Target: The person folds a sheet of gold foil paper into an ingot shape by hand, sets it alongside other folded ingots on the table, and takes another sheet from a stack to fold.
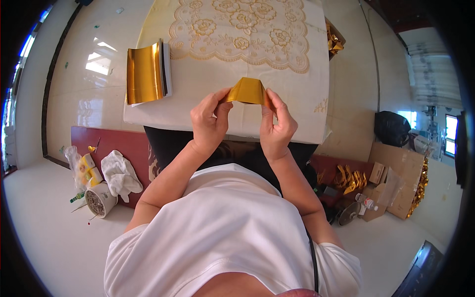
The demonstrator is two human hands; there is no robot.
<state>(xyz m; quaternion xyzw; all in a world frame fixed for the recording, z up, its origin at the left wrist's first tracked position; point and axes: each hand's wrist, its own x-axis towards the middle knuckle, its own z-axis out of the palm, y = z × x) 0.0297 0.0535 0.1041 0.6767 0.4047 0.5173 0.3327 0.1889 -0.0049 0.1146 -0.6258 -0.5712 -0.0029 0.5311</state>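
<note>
A small piece of shiny gold foil paper (249, 90), folded into a raised, boat-like shape, is held up between my two hands over the near part of the table. My left hand (210, 116) pinches its left end between thumb and fingers. At its right end, my right hand (278, 119) grips it the same way. To the left on the white tablecloth (213, 79) lies a stack of gold foil sheets (144, 73), with white edges showing along its right side.
Gold floral lace (242, 29) covers the table's far part. Beside me on a dark red bench are a white cloth (120, 173) and a white cup (100, 199) at left, and several gold folded pieces (350, 179) at right. A cardboard box (396, 173) and black bag (392, 127) stand farther right.
</note>
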